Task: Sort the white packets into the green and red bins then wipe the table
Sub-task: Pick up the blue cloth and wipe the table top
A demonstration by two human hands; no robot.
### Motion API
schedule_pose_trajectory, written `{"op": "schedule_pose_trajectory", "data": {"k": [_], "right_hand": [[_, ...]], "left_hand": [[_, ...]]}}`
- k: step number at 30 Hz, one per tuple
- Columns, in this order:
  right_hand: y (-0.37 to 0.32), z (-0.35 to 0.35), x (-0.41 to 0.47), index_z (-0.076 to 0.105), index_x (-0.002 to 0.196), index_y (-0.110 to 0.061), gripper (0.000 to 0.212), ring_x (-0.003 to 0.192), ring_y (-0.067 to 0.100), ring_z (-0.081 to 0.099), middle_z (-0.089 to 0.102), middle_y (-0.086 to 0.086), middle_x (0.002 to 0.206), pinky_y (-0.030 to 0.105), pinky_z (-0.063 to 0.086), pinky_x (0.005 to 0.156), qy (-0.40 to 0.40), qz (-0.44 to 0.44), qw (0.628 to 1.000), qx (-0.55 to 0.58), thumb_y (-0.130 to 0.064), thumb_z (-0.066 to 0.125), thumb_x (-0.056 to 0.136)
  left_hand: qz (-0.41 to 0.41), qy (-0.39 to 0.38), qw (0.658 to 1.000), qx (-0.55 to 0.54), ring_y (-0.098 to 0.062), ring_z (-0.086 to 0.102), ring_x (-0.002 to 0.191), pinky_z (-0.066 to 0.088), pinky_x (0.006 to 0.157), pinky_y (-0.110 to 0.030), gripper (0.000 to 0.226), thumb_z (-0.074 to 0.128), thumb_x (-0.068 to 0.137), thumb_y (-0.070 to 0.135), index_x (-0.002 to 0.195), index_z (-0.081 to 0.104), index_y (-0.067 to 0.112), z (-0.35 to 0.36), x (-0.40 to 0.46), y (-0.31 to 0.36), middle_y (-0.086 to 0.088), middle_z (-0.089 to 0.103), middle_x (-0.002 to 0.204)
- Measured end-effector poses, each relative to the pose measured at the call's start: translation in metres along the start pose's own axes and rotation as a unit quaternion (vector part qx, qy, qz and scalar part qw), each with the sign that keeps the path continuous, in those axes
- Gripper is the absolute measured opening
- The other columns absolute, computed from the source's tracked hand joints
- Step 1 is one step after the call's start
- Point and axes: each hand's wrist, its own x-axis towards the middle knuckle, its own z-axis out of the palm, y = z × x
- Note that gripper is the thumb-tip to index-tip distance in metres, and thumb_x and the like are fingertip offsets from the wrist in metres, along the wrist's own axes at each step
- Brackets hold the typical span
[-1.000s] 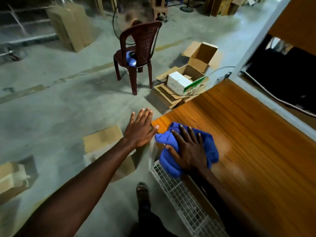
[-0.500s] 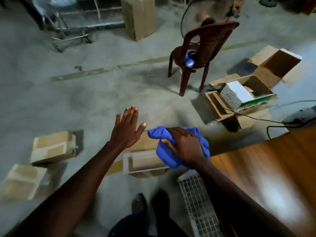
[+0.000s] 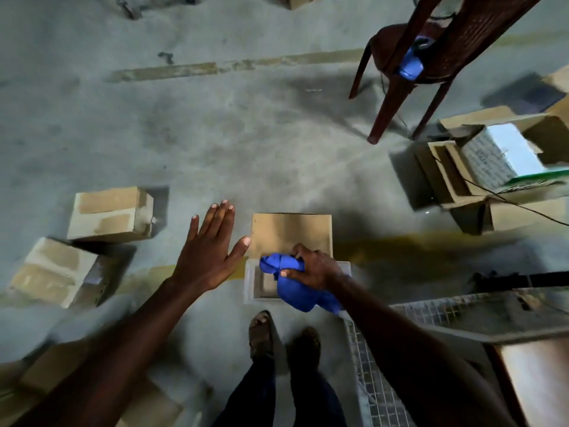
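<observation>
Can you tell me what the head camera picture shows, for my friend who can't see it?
A person's right hand grips a bunched blue cloth above a small open box on a grey concrete floor, while the left hand is spread flat and holds nothing. Cardboard boxes and a brown plastic chair stand around.

Grey concrete floor (image 3: 215, 134) carries cardboard boxes (image 3: 112, 212), a brown chair (image 3: 431, 66), and feet (image 3: 261, 334).

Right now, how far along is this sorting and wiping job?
Probably near the end. No white packets or bins are in view, so sorting can't be checked. The right hand grips the bunched blue cloth over an open box on the floor, off the table; the left hand is open and empty. Likely left: putting the cloth away.
</observation>
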Motion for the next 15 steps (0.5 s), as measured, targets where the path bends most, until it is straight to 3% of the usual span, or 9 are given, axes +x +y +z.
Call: {"op": "schedule_pose_trajectory", "data": {"k": [5, 9, 13, 15], "right_hand": [[0.027, 0.044, 0.041, 0.055, 0.124, -0.031, 0.052, 0.100, 0.020, 0.060, 0.066, 0.001, 0.116, 0.038, 0.049, 0.090, -0.066, -0.021, 0.998, -0.013, -0.068, 0.059, 0.088], [0.034, 0.049, 0.047, 0.062, 0.123, -0.033, 0.048, 0.097, 0.015, 0.056, 0.067, -0.002, 0.118, 0.031, 0.041, 0.086, -0.040, -0.040, 0.998, -0.022, -0.066, 0.058, 0.089], [0.033, 0.036, 0.036, 0.065, 0.124, -0.029, 0.050, 0.104, 0.018, 0.065, 0.071, -0.002, 0.118, 0.036, 0.051, 0.092, -0.039, -0.063, 0.997, -0.014, -0.064, 0.059, 0.090], [0.032, 0.028, 0.027, 0.069, 0.115, -0.031, 0.054, 0.099, 0.015, 0.067, 0.073, -0.006, 0.110, 0.037, 0.055, 0.088, -0.012, -0.069, 0.997, 0.015, -0.073, 0.057, 0.084]], "left_hand": [[0.012, 0.007, 1.000, -0.010, -0.012, -0.011, 0.152, -0.004, 0.124, -0.045, 0.083, 0.009, 0.094, 0.069, 0.160, 0.002, 0.018, 0.034, 0.001, -0.016, 0.003, -0.007, 0.166], [0.019, -0.003, 0.999, -0.029, -0.014, -0.008, 0.154, -0.004, 0.124, -0.044, 0.082, 0.011, 0.095, 0.067, 0.160, 0.003, 0.017, 0.049, 0.000, -0.016, 0.001, -0.005, 0.167], [0.013, -0.013, 0.999, -0.050, -0.014, -0.007, 0.154, -0.003, 0.124, -0.044, 0.083, 0.012, 0.094, 0.067, 0.160, 0.004, 0.017, 0.049, -0.005, -0.012, 0.000, -0.004, 0.168], [0.013, -0.018, 0.998, -0.056, -0.015, -0.007, 0.154, -0.003, 0.125, -0.045, 0.083, 0.011, 0.094, 0.067, 0.160, 0.002, 0.017, 0.043, -0.005, -0.009, 0.000, -0.004, 0.168]]}}
